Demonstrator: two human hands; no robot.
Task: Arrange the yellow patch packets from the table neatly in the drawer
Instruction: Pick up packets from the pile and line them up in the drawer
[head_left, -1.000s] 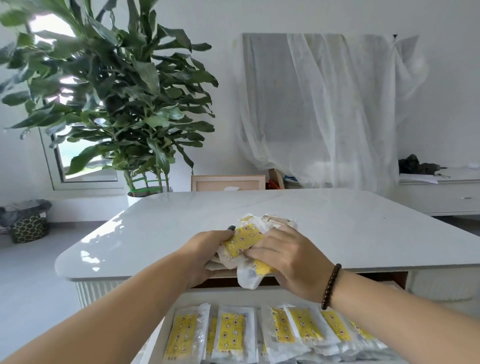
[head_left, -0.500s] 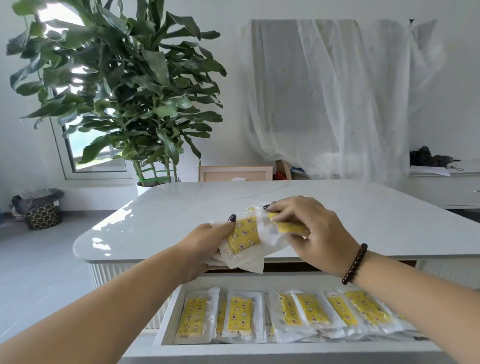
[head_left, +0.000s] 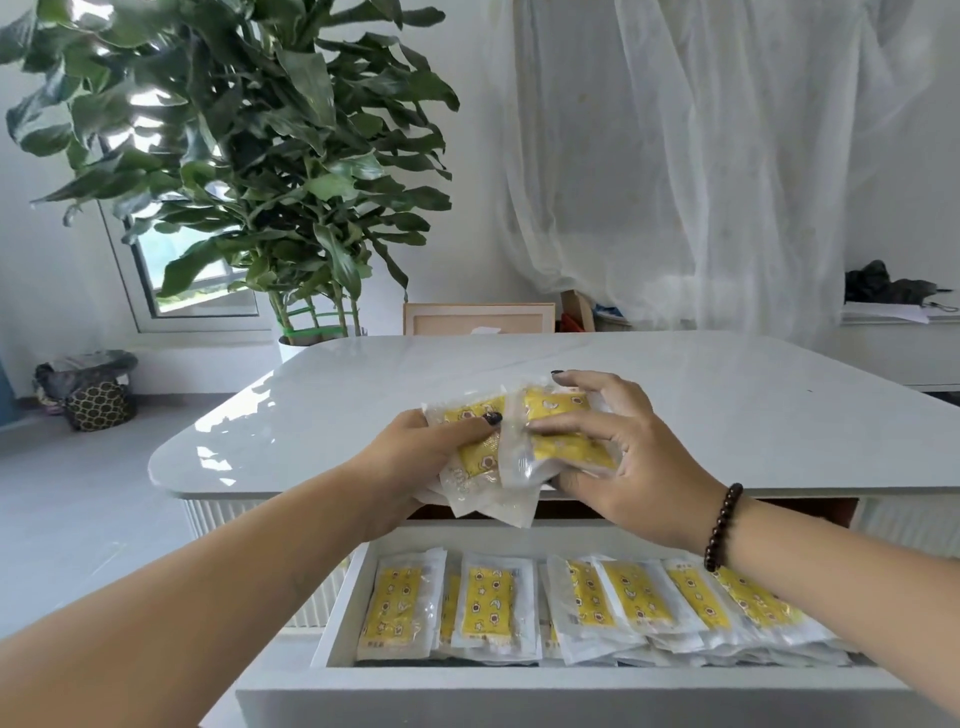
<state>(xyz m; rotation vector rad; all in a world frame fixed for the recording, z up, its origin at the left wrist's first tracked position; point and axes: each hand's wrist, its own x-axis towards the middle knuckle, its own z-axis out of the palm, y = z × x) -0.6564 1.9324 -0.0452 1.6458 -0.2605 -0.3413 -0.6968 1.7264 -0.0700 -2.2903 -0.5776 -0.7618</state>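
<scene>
Table (head_left: 727, 415): a white, glossy top with rounded corners. No loose packets are visible on it; the only ones outside the drawer are in the hands.
Drawer (head_left: 545, 686): pulled open below the near edge of the table. A row of yellow patch packets (head_left: 613, 605) lies in it, overlapping like tiles, and the right part is packed more tightly than the left.
Held bundle (head_left: 524, 441): several packets in clear wrappers, held above the table edge and just over the back of the drawer. The wrappers point in different directions, so the bundle is not squared.
Left hand (head_left: 415, 457): it grips the left side of the bundle, with the thumb lying on top of a packet.
Right hand (head_left: 623, 457): its fingers are curled over the right side of the bundle and the thumb presses on the top packet. A dark bead bracelet (head_left: 722, 525) is on this wrist.
Step in hand, my judgement: sorting the bundle before placing it.
Advice: first turn all packets the same way and tap the edges even. Then lay them down one at a time, each overlapping the last one, because the slippery wrappers could slide and disturb the row.
</scene>
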